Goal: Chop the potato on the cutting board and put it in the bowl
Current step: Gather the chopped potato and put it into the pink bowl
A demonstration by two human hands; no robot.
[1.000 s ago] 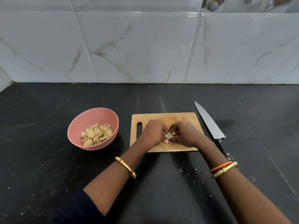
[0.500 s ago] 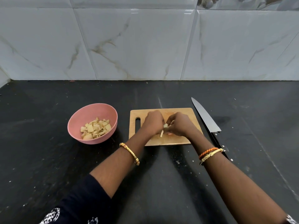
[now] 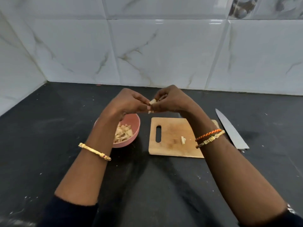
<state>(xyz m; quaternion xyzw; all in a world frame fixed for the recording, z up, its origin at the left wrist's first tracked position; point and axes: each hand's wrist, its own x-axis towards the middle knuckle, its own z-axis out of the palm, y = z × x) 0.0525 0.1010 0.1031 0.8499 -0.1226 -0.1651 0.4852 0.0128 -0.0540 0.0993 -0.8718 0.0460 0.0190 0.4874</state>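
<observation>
Cupping together in the air above the board (image 3: pixel 170 136), the left hand (image 3: pixel 129 102) and right hand (image 3: pixel 172 100) meet at the fingertips and pinch a small clump of potato pieces (image 3: pixel 151 102) between them. One stray piece (image 3: pixel 183 140) lies on the board near the right wrist, and the pink bowl (image 3: pixel 131 128), just left of the board and partly hidden by the left forearm, holds more chopped potato (image 3: pixel 123 133). The knife (image 3: pixel 231 130) lies on the dark counter (image 3: pixel 49 128), right of the board.
</observation>
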